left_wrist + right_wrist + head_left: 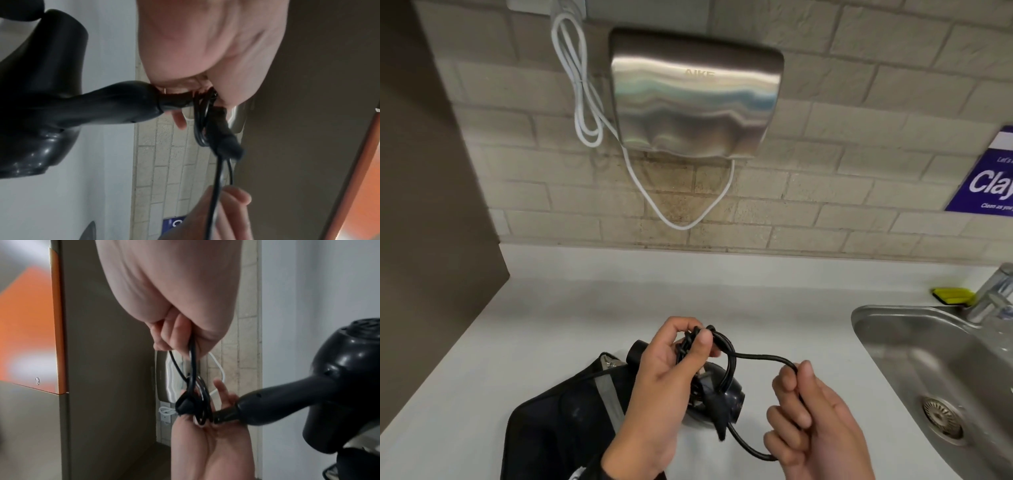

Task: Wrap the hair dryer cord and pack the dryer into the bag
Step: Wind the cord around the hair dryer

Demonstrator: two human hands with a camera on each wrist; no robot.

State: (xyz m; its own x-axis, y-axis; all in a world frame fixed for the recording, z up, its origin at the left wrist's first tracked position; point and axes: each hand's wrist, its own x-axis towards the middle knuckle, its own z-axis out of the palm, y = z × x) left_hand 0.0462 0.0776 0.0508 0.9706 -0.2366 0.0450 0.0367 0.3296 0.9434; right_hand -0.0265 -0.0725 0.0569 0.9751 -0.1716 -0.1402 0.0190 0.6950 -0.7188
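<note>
- Hair dryer (717, 394): black, held above the counter (571, 315) over the open end of the bag (571, 418), handle end up in the left hand (671, 370). Rigid glossy plastic shell; judged moderately light but slippery, so the narrower handle is the better grip than the round body.
- Cord (760, 359): thin black rubbery cable, several turns bunched at the handle end, one loose loop running out to the right hand (811, 421) and back under the dryer. Judged limp yet springy; coils likely to loosen unless pinned.
- Left hand: fingers and thumb curled round the handle end, thumb pressing the gathered turns.
- Right hand: fingertips pinching the loose loop near its bend, cord passing down through the curled fingers.
- Plug (185, 404): blocky dark piece among the coils, seen from the right wrist.
- Bag: dark soft fabric with a grey strip, flat on the counter; judged floppy, mouth needs holding open.
- Sink (914, 370): steel, at the right.
</note>
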